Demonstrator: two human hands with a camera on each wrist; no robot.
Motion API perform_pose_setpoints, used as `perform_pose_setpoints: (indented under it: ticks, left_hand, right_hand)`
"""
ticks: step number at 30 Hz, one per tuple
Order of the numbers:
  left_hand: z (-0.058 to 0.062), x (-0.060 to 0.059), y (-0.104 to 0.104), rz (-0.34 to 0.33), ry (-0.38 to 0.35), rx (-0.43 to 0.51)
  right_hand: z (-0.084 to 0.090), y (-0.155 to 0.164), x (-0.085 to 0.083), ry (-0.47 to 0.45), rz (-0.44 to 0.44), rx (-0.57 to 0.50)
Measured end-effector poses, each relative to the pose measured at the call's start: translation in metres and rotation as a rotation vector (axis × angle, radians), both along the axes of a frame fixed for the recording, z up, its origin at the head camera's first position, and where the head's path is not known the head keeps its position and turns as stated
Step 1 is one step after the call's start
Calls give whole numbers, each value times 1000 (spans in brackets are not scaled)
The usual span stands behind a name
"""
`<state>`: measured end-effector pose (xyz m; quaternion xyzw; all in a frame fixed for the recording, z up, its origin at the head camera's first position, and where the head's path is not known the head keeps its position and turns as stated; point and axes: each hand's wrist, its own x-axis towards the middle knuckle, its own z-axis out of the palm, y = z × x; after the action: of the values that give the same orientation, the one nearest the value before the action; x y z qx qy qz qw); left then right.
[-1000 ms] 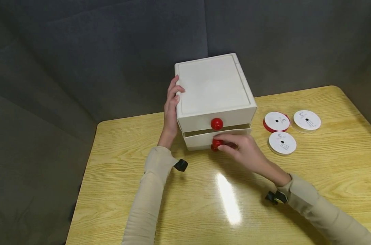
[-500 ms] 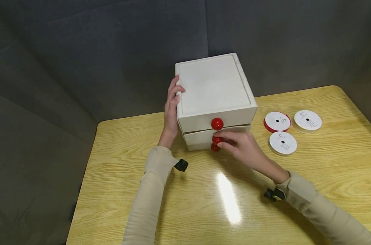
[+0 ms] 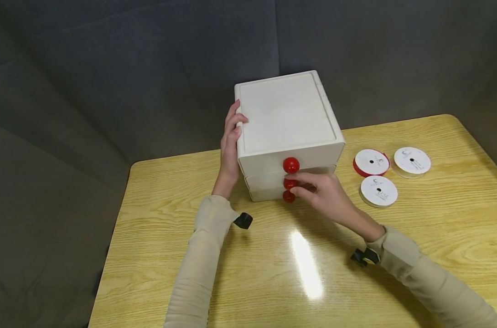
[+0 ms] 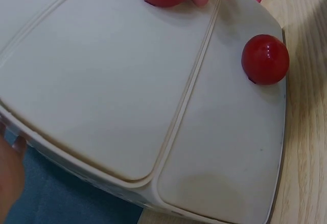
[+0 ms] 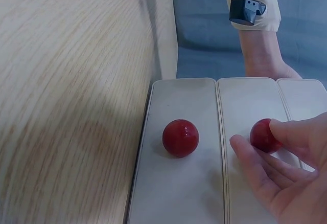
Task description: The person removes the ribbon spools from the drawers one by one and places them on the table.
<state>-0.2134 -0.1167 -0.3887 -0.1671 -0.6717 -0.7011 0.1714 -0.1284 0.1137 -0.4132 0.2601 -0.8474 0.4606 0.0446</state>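
A white three-drawer box [image 3: 287,114] stands on the wooden table [image 3: 232,282], each drawer front carrying a red ball knob. My right hand [image 3: 298,187] pinches the middle knob [image 3: 290,184] between thumb and fingers; the right wrist view shows that knob [image 5: 263,134] in the fingertips, with the bottom knob [image 5: 180,137] free. The top knob [image 3: 291,165] is untouched. All three drawer fronts sit flush. My left hand [image 3: 232,132] lies flat against the box's left wall, fingertips at the top edge.
Three ribbon spools lie right of the box: a red one [image 3: 370,162] and two pale ones [image 3: 411,161] [image 3: 378,191]. Grey fabric walls stand close behind the box. The table's left edge is near my left sleeve [image 3: 199,255].
The middle drawer, which stood slightly out, has slid in flush with the others, my right hand moving in with its knob. The left hand has stayed put.
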Motion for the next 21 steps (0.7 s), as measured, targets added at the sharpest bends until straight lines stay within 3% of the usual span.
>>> perform_pose_setpoints:
  ticks: [8, 13, 16, 21]
  left_hand:
    - [0, 0, 0, 0, -12, 25]
    - [0, -1, 0, -7, -11, 37]
    - [0, -1, 0, -10, -9, 38]
    - [-1, 0, 0, -9, 0, 24]
  right_hand:
    - [0, -2, -1, 16, -14, -4]
    - [-1, -2, -2, 96, 5, 16]
    - [-1, 1, -3, 129, 58, 25]
    - [-4, 7, 0, 73, 214, 56]
